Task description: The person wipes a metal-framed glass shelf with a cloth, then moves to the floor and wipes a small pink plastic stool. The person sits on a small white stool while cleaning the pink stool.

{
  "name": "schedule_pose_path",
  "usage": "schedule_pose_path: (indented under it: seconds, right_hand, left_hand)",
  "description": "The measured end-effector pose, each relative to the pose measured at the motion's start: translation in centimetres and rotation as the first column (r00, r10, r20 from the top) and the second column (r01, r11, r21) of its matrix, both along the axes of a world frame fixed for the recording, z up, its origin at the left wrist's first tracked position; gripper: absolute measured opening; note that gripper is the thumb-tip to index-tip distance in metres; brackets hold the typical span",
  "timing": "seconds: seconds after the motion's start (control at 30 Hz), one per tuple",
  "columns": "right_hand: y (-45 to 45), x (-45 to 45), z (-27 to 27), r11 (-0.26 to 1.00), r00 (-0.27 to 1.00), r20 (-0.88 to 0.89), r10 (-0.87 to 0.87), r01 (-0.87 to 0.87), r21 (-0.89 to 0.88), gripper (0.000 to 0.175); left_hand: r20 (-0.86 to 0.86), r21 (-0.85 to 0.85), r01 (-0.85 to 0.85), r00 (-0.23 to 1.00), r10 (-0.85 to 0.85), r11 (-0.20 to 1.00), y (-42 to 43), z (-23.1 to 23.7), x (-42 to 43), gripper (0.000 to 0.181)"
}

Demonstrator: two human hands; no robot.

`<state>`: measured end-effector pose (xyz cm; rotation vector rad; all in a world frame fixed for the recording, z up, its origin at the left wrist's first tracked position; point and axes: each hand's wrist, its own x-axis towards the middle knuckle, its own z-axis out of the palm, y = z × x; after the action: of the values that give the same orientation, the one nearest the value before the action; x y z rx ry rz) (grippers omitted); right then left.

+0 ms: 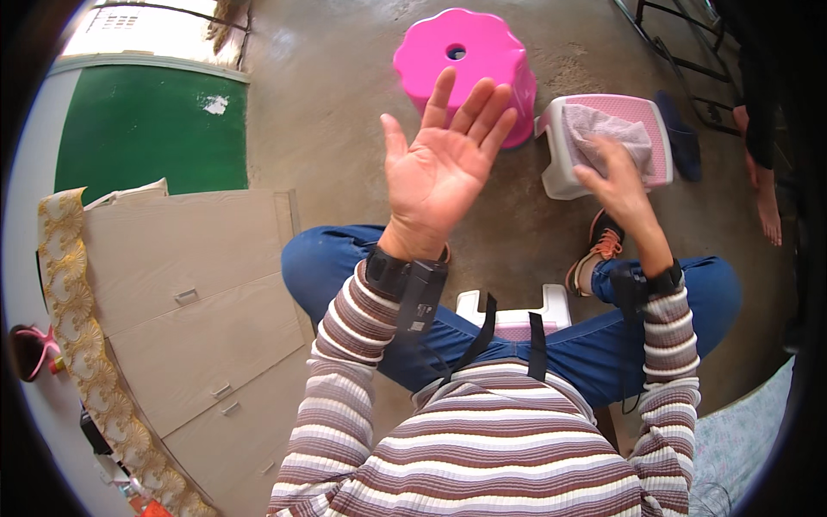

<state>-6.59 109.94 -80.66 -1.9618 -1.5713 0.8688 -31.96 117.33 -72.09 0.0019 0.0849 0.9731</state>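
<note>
My left hand [436, 174] is raised palm up with its fingers apart and nothing in it; from this view it overlaps the near edge of a bright pink plastic stool [478, 39] with a scalloped seat and a round hole. A crumpled pale pink cloth [623, 132] lies on a low white and pink plastic step stool [660, 139] at the right. Over the cloth's near side is my right hand [614, 181], slightly blurred, thumb and fingers spread. Whether its fingertips touch the cloth cannot be told.
Another white and pink step stool [555, 307] is between my legs. Beige drawers [187, 258] with a gold-patterned cover [77, 278] stand at the left. Beyond the right stool are a dark blue slipper [681, 139], a black metal frame [685, 64] and another person's bare foot [769, 207].
</note>
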Motion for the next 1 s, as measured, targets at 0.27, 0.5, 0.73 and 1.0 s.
schedule_pose_path:
  seconds: [0.27,0.5,0.73,1.0]
  right_hand:
    - [-3.6,-15.3,8.3,0.803,0.085,-0.889,0.449,-0.476,0.36,0.114]
    - [-3.7,-15.9,7.2,0.839,0.04,-0.936,0.35,-0.457,0.294,0.116]
    - [-4.7,-16.7,6.0,0.894,-0.035,-0.954,0.299,-0.339,0.292,0.116]
    - [-4.3,-16.4,6.6,0.879,-0.064,-0.959,0.276,-0.386,0.279,0.109]
  left_hand:
    - [0.088,0.315,0.132,0.982,-0.168,0.94,-1.4,3.7,2.5,0.068]
    - [-0.118,0.659,0.044,0.992,0.046,0.751,1.8,2.7,2.0,0.066]
    - [-0.255,0.71,-0.117,0.877,0.408,0.695,-0.1,3.9,3.3,0.069]
    - [-0.281,0.574,-0.196,0.865,0.416,0.795,-0.3,3.8,3.1,0.063]
